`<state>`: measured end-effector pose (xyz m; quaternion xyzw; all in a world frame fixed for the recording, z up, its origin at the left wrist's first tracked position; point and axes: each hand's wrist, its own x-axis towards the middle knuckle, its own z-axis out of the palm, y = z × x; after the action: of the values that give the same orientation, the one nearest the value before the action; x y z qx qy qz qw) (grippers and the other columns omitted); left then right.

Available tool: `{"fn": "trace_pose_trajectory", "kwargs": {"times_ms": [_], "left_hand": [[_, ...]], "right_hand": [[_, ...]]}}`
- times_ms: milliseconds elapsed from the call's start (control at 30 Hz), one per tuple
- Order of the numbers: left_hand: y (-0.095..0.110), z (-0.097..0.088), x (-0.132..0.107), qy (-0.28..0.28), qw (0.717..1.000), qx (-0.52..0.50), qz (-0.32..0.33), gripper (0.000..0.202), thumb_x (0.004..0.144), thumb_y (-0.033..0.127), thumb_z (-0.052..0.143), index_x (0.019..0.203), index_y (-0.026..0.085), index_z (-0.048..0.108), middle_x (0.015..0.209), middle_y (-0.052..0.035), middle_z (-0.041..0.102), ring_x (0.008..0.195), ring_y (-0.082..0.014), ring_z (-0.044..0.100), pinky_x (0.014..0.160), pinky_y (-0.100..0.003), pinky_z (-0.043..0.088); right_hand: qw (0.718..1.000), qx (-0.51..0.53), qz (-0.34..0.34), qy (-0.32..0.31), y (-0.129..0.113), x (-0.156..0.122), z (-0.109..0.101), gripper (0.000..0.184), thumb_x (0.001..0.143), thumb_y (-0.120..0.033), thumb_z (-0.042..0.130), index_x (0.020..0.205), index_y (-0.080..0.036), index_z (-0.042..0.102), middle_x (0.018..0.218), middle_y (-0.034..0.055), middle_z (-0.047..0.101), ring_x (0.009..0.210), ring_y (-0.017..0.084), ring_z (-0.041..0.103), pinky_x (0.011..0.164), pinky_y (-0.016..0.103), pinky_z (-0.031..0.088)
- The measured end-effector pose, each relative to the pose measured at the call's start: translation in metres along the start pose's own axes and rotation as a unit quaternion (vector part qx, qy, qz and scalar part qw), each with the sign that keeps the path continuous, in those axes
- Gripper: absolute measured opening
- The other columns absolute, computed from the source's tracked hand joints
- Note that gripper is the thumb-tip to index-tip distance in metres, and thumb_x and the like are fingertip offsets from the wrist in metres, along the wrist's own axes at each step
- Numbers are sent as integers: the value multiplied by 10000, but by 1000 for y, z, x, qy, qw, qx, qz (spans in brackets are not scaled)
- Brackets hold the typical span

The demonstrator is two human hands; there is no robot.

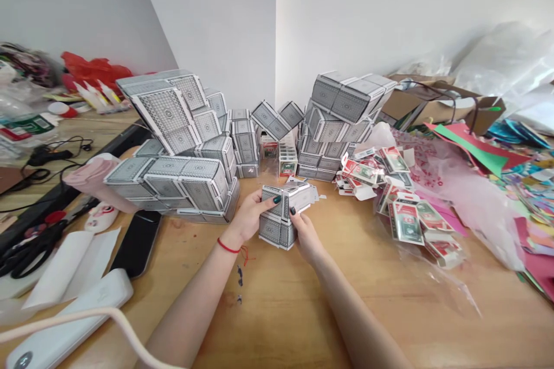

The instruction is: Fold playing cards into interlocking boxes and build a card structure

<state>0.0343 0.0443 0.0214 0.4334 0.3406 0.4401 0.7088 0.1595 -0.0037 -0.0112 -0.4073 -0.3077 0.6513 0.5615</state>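
Both my hands grip a small block made of playing cards (pixel 273 229) with grey patterned backs, just above the wooden table. My left hand (pixel 251 216) closes on its left side, thumb across the front face. On the right side, my right hand (pixel 306 233) holds the same block with its thumb near the top edge. Some loose playing cards (pixel 315 195) lie behind it. Larger stacked card blocks (pixel 186 179) stand to the left, with more stacked card blocks (pixel 331 127) behind on the right. The fingers under and behind the held block are hidden.
Opened red-and-green card boxes (pixel 407 225) lie in a heap on plastic at the right. A black phone (pixel 137 242), a white device (pixel 73 323) with a cable, a paper roll (pixel 60 271) and black scissors (pixel 37 251) lie at the left. Coloured paper (pixel 476 147) spreads at far right.
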Motion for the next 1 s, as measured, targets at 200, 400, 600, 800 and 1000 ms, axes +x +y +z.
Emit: {"fn": "trace_pose_trajectory", "kwargs": {"times_ms": [200,400,600,800,1000], "left_hand": [[3,-6,-3,-49,990,-119,-65,294,639,183,657,922,134,593,791,-39,669,710,-153,617,679,-252,457],[-1,-11,-2,-67,988,-114,-80,336,647,224,657,961,132,582,867,-73,669,822,-209,619,732,-302,470],[-3,-14,-5,-86,989,-83,-84,355,648,300,645,962,150,576,896,-86,662,891,-257,600,774,-381,462],[-6,-18,-6,-83,990,-76,-82,460,607,344,668,1007,149,554,913,-103,657,897,-275,595,784,-407,455],[-1,-13,-5,-73,992,-73,-73,400,632,350,648,959,134,565,913,-104,651,916,-266,584,789,-390,449]], "right_hand": [[999,19,22,-39,3,-2,0,455,688,-465,588,1014,-147,599,987,87,647,1021,265,534,869,386,397],[999,5,26,-36,4,-2,0,473,674,-472,601,1014,-144,597,967,89,654,1010,265,541,871,386,396],[999,3,12,-50,6,-2,0,401,676,-444,610,957,-157,616,964,78,654,949,252,575,872,370,392],[998,-3,26,-50,7,-3,-1,392,671,-431,620,939,-145,615,904,81,668,911,254,586,828,363,416],[999,5,26,-38,5,-2,-1,416,690,-428,601,988,-138,599,929,84,660,908,251,587,846,379,403]]}}
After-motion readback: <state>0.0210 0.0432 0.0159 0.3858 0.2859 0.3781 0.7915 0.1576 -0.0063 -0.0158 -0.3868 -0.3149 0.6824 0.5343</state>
